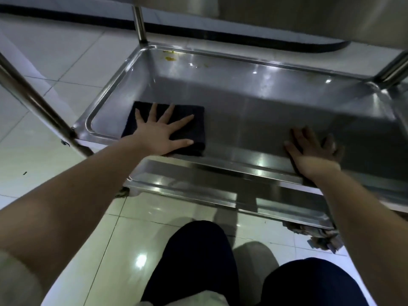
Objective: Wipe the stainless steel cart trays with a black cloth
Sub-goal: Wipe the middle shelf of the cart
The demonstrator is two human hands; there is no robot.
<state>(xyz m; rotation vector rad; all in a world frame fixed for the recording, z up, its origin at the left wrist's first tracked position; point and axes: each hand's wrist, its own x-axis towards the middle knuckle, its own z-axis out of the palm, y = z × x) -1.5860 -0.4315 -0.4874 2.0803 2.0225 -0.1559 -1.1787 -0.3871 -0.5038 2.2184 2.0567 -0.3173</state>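
The black cloth (198, 130) lies folded into a flat pad on the near left part of the cart's middle tray (265, 107), close to the front rim. It looks soft, thin and light, a thing that would bunch or skid if only pinched at a corner, so a flat palm over its middle seems the sound way to drive it. That is how the left hand (159, 131) has it: fingers spread and straight, pressing down on top with nothing curled round the fabric. The steel under it is smooth and shiny, probably slick, so steady downward pressure looks needed to keep the pad from sliding out from under the palm

The right hand (309, 149) rests flat and spread on the same tray, well apart to the right, just inside the front rim. It holds nothing and appears to brace the body or steady the cart. Yellow food residue (170, 58) sits at the far left corner of the tray, not yet reached, and may need firmer rubbing or a fresh face of the cloth

Below the front rim shows a lower tray (198, 184), and the underside of an upper one (331, 16) hangs overhead. A steel post (139, 23) rises at the far corner, with pale tiled floor (55, 51) all around
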